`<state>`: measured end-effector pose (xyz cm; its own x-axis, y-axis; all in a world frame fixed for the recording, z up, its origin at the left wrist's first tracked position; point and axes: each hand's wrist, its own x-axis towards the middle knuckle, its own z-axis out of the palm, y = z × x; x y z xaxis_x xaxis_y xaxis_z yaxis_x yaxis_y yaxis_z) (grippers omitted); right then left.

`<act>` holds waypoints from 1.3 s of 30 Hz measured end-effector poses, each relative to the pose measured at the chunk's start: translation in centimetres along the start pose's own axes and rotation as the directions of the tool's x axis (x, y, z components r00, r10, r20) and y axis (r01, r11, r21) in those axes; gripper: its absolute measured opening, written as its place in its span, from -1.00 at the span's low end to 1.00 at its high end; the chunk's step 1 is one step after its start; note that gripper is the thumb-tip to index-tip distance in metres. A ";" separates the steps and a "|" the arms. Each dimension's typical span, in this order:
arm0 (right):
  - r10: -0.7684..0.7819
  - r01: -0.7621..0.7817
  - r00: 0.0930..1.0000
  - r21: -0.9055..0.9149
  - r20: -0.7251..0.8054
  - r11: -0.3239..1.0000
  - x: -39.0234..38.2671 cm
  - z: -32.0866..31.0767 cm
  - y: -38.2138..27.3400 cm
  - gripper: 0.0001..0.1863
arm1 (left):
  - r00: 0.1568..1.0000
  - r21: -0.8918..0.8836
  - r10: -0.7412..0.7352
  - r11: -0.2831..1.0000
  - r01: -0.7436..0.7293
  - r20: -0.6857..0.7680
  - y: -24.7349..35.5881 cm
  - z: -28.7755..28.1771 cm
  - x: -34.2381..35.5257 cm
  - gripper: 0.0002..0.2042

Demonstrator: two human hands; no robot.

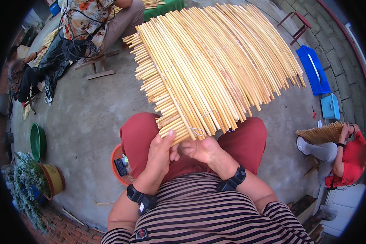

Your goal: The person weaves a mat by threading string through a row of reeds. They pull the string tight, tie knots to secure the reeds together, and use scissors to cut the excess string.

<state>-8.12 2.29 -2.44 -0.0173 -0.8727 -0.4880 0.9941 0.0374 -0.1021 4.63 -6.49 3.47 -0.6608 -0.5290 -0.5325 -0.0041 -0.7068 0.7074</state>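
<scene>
A wide mat of tied tan stalks (pixel 215 61) extends away beyond red-trousered knees (pixel 248 138). The left hand (pixel 160 149) clamps thumb and fingers on its near left corner. The right hand (pixel 203 149) is just beside, at the near edge; its fingers are partly hidden, their grip unclear. A blue tray (pixel 314 69) lies far right.

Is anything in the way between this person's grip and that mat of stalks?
Nothing visible stands between them. The left-hand grip has its thumb right on the stalk ends at the near corner of the mat. The right-hand grip is at the same edge, fingers partly hidden.
</scene>
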 end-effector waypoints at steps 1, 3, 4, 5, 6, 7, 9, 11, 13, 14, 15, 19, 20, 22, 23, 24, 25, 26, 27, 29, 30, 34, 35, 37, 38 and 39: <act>-0.037 0.037 0.996 0.000 -0.075 0.999 0.1 0.2 -0.1 -0.58 | 1.000 0.021 0.005 1.000 -0.005 0.009 0.0 0.0 0.1 -0.74; -0.044 0.046 0.998 0.047 -0.037 0.998 0.2 0.6 0.1 -0.57 | 1.000 0.050 0.001 0.999 -0.002 0.011 -0.1 -0.1 0.2 -0.75; -0.059 0.059 0.998 0.083 -0.002 0.995 0.3 0.8 0.1 -0.57 | 1.000 0.041 0.016 0.999 -0.016 0.008 -0.1 0.0 0.3 -0.74; -0.057 0.057 0.998 0.093 -0.003 0.994 0.1 1.2 0.1 -0.57 | 1.000 0.031 0.029 0.999 -0.029 0.006 -0.2 0.0 0.3 -0.74; -0.063 0.059 0.996 0.069 0.058 0.996 0.0 1.6 -0.1 -0.57 | 1.000 0.037 0.022 0.999 -0.022 0.003 -0.3 0.0 0.3 -0.74; -0.068 0.063 0.991 0.045 0.118 0.997 0.0 1.8 -0.3 -0.57 | 1.000 -0.021 0.021 1.000 -0.021 0.021 -0.3 0.1 0.3 -0.76; -0.064 0.056 0.995 0.115 0.071 0.992 0.3 1.6 -0.5 -0.56 | 0.999 -0.075 0.015 0.997 -0.012 0.042 -0.3 0.2 0.3 -0.78; -0.039 0.053 0.997 0.225 -0.068 0.973 1.0 1.2 -0.4 -0.54 | 0.998 -0.085 0.004 0.996 0.001 0.057 -0.3 0.2 0.4 -0.78; -0.030 0.033 0.999 0.187 -0.019 0.982 1.4 0.7 -0.9 -0.54 | 0.999 -0.110 0.005 0.994 0.001 0.054 -0.2 0.4 0.7 -0.78; -0.019 0.015 0.999 0.142 0.027 0.990 1.6 0.1 -1.0 -0.54 | 0.999 -0.141 0.008 0.990 -0.001 0.051 -0.4 0.4 0.8 -0.78; -0.036 0.022 0.994 0.134 0.099 0.991 2.1 -0.8 -1.0 -0.58 | 0.999 -0.140 -0.001 0.990 0.008 0.054 -0.5 0.3 0.7 -0.78; -0.092 0.117 0.989 0.236 -0.112 0.965 4.5 -2.6 -0.6 -0.60 | 0.997 -0.157 0.052 0.987 -0.042 0.059 -0.6 0.0 0.4 -0.78; -0.177 0.198 0.977 0.211 -0.115 0.957 4.6 -2.5 -0.6 -0.61 | 0.997 -0.172 0.063 0.984 -0.055 0.041 -0.3 0.0 0.4 -0.78; -0.339 0.354 0.934 0.161 -0.115 0.921 4.7 -2.4 -0.4 -0.58 | 0.996 -0.177 0.067 0.983 -0.056 0.057 -0.2 0.0 0.6 -0.79; -0.511 0.510 0.856 -0.279 0.078 0.813 4.8 -2.6 -0.6 -0.56 | 0.997 -0.185 0.053 0.982 -0.041 0.061 -0.2 0.2 0.5 -0.79; -0.645 0.649 0.716 -0.593 0.267 0.476 5.0 -2.7 -0.8 -0.54 | 0.997 -0.192 0.038 0.981 -0.025 0.064 -0.2 0.2 0.5 -0.79; -0.544 0.550 0.833 -0.262 0.101 0.793 4.0 -3.4 -1.9 -0.54 | 0.997 -0.173 0.037 0.985 -0.025 0.064 -0.2 0.1 0.6 -0.78; -0.362 0.357 0.932 0.144 0.004 0.923 2.7 -1.5 -2.9 -0.53 | 0.998 -0.179 0.039 0.983 -0.028 0.059 -0.2 0.0 0.6 -0.78; -0.376 0.373 0.927 0.146 -0.010 0.916 2.1 -0.6 -3.2 -0.52 | 0.998 -0.169 0.013 0.986 -0.003 0.061 -0.1 0.1 0.6 -0.77; -0.356 0.351 0.934 0.132 0.020 0.927 2.4 -0.6 -3.4 -0.52 | 0.998 -0.159 -0.015 0.987 0.025 0.064 0.4 0.2 0.7 -0.76; -0.335 0.327 0.941 0.120 0.050 0.937 2.4 -0.4 -3.4 -0.53 | 0.991 -0.149 -0.055 0.986 0.073 0.119 0.9 0.1 0.6 -0.74; -0.454 0.357 0.846 -0.336 -0.280 0.871 2.0 2.8 -2.8 -0.53 | 0.963 -0.072 -0.175 0.979 0.193 0.204 1.3 -0.9 0.8 -0.68; -0.445 0.358 0.869 -0.345 -0.217 0.868 1.7 2.8 -2.9 -0.52 | 0.962 -0.075 -0.177 0.978 0.196 0.206 1.2 -0.9 0.8 -0.68; -0.620 0.492 0.780 -0.693 0.084 0.526 4.1 -4.2 -3.4 -0.52 | 0.972 -0.003 -0.157 0.987 0.160 0.176 0.9 -0.2 1.2 -0.66; -0.589 0.564 0.687 -0.824 0.426 0.062 5.6 -6.8 -3.2 -0.51 | 0.974 0.000 -0.157 0.987 0.159 0.166 0.8 -0.1 1.3 -0.66; -0.583 0.559 0.694 -0.827 0.423 0.066 5.4 -6.1 -3.0 -0.51 | 0.983 -0.033 -0.116 0.992 0.122 0.145 0.6 -0.2 1.1 -0.67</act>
<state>-11.81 0.40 -10.07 -0.5457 -0.8334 0.0870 -0.0324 -0.0828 -0.9960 4.01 -7.58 3.19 -0.7576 -0.3694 -0.5380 -0.0602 -0.7813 0.6212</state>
